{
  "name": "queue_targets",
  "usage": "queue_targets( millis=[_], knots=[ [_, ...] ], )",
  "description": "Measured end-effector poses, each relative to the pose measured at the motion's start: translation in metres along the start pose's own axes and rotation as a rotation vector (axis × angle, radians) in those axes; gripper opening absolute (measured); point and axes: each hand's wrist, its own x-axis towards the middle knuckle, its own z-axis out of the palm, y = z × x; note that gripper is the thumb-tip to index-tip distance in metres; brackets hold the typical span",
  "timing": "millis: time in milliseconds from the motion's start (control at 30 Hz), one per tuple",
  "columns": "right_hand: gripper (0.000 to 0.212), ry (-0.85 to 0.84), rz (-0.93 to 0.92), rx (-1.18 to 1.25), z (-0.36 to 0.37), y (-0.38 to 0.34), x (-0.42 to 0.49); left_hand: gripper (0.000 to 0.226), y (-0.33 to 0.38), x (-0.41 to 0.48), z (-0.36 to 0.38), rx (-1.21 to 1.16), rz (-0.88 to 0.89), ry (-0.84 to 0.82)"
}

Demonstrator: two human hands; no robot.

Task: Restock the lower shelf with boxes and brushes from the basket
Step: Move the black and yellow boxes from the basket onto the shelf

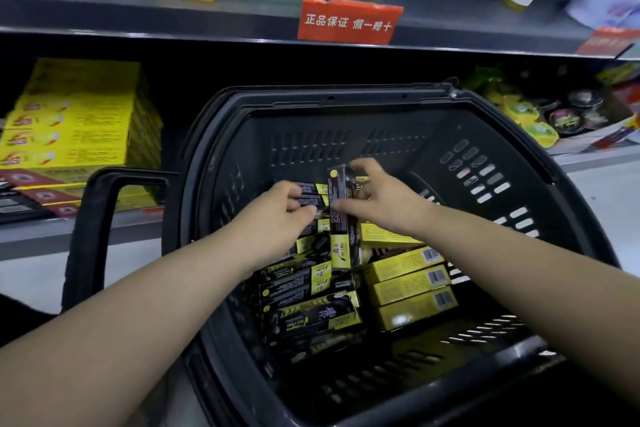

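At nine o'clock, a stack of yellow boxes [79, 121] sits on the lower shelf [41, 236], with red-and-black flat packs [38, 191] below it. The black basket [512, 135] fills the centre, its handle [93, 229] standing at its nine o'clock side. Inside, black-and-yellow boxes [308, 315] lie stacked at six o'clock, with yellow boxes showing barcodes [408, 284] at their three o'clock. The left hand [277, 215] curls its fingers round one black box [310, 196] at the pile's twelve o'clock end. Just beside it, the right hand [377, 201] pinches a long black-and-yellow box [339, 218], held upright. At two o'clock, round tins [568, 114] sit on the shelf; a red label [348, 21] hangs at twelve.
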Motion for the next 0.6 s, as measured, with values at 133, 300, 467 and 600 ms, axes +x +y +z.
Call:
queue_targets(
  millis=[133,300,467,600],
  knots=[
    [0.055,-0.076,0.093,0.487,-0.001,-0.011,-0.02,0.044,0.003,-0.012,0.009,-0.308,-0.115,-0.18],
    [0.035,-0.129,0.073,0.702,0.014,-0.021,-0.011,0.026,0.004,-0.01,0.009,-0.372,-0.151,-0.125],
    [0.025,-0.07,0.003,0.161,0.027,0.01,0.014,0.035,-0.006,-0.004,-0.001,-0.406,-0.268,-0.028],
    [0.062,-0.28,-0.052,-0.54,0.061,0.043,0.025,0.036,-0.01,0.001,-0.001,-0.485,-0.266,0.003]
  ],
)
